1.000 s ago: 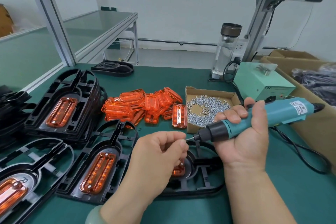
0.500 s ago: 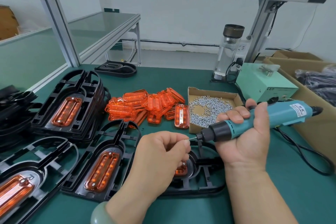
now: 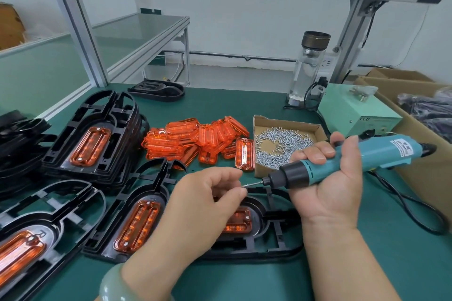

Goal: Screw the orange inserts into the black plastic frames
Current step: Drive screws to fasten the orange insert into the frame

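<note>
Right hand (image 3: 327,188): fingers and thumb are wrapped round the teal driver (image 3: 362,156). It is held nearly level over the bench, with the bit pointing to the person's left. A black cable (image 3: 406,205) runs from the driver's rear across the green mat (image 3: 367,264).

Left hand (image 3: 205,203): fingers are curled, and thumb and forefinger pinch a screw (image 3: 245,186) that meets the bit tip. Screw and bit appear over the far rim of the work piece. Whether they touch it cannot be told. A pale green bangle (image 3: 110,283) sits on this wrist.

Work piece: a black frame (image 3: 278,237) lies flat on the mat directly below both hands, its left part hidden by the left hand. An orange insert (image 3: 241,223) is seated in its recess. A small silver dot, seemingly a screw head, shows at the insert's far right corner, and the insert's other end is hidden.

Adjacent stock: a second frame (image 3: 146,193) lies just left of the work piece, fitted, with a screw head at each end of its orange part. A third frame (image 3: 49,205) sits at the lower left edge, also fitted. Behind these stands a stack (image 3: 115,129) of frames, the top one fitted.

Supplies: loose inserts (image 3: 193,137) are heaped mid-bench, just left of a cardboard tray (image 3: 315,129) of screws. The tray sits just behind the right hand.

Rear of bench: a clear bottle (image 3: 308,73) stands beside a green box (image 3: 352,110).
</note>
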Action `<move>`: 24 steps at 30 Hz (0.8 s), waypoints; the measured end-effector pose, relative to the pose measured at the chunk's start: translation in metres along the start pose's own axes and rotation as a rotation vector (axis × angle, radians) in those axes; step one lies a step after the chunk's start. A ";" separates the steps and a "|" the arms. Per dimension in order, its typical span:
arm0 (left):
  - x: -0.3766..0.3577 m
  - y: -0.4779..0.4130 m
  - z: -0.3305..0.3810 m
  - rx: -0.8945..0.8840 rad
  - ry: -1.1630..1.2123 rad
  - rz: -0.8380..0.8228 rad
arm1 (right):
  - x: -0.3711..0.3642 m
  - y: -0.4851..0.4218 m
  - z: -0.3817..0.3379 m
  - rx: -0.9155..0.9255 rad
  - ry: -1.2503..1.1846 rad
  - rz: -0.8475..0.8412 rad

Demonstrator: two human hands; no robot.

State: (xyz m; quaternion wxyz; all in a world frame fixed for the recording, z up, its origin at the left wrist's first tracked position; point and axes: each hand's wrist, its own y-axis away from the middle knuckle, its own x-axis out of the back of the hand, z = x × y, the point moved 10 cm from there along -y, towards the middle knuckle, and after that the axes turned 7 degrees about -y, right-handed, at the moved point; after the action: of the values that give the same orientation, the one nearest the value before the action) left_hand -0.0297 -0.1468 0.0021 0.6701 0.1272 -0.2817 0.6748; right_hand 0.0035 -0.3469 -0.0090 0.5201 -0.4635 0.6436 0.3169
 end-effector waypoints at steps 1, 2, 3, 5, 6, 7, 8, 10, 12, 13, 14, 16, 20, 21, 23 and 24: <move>0.008 0.000 0.001 -0.037 -0.111 0.030 | 0.001 -0.001 -0.001 0.002 0.007 0.004; 0.015 0.001 0.003 -0.077 -0.240 0.053 | 0.002 -0.001 -0.002 0.004 0.015 0.008; 0.020 0.001 0.005 -0.119 -0.379 0.059 | 0.003 -0.002 -0.003 0.008 0.023 0.013; 0.017 0.001 0.003 -0.181 -0.663 -0.011 | 0.004 -0.002 -0.004 0.015 0.038 0.022; 0.011 0.000 -0.002 -0.181 -0.777 -0.075 | 0.004 -0.002 -0.004 0.016 0.045 0.024; 0.007 0.000 -0.009 -0.161 -0.858 -0.132 | 0.004 -0.002 -0.004 0.017 0.052 0.023; 0.003 0.000 -0.014 -0.137 -0.911 -0.176 | 0.004 -0.002 -0.004 0.018 0.060 0.023; -0.002 0.000 -0.018 -0.123 -0.969 -0.217 | 0.005 -0.001 -0.004 0.018 0.074 0.024; -0.005 -0.002 -0.017 -0.130 -1.005 -0.226 | 0.005 -0.001 -0.004 0.017 0.082 0.027; -0.006 -0.002 -0.017 -0.136 -1.015 -0.230 | 0.005 -0.001 -0.004 0.017 0.085 0.031; -0.006 -0.003 -0.018 -0.138 -1.014 -0.239 | 0.005 -0.001 -0.004 0.016 0.086 0.035; -0.004 -0.002 -0.023 -0.125 -0.989 -0.266 | 0.005 -0.001 -0.004 0.011 0.084 0.037; -0.006 -0.003 -0.030 -0.106 -0.969 -0.322 | 0.003 0.000 -0.004 0.010 0.096 0.039; -0.008 -0.004 -0.030 -0.113 -0.960 -0.326 | 0.003 0.000 -0.003 0.007 0.104 0.037; -0.014 -0.006 -0.029 -0.122 -0.923 -0.336 | 0.002 0.001 0.001 -0.003 0.120 0.032; -0.019 -0.007 -0.029 -0.124 -0.899 -0.342 | 0.002 0.002 0.003 -0.009 0.129 0.029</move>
State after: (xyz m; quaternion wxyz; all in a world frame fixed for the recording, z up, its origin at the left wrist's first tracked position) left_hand -0.0157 -0.1469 -0.0298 0.5898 0.4105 -0.5581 0.4149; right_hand 0.0028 -0.3443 -0.0114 0.4708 -0.4757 0.6812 0.2967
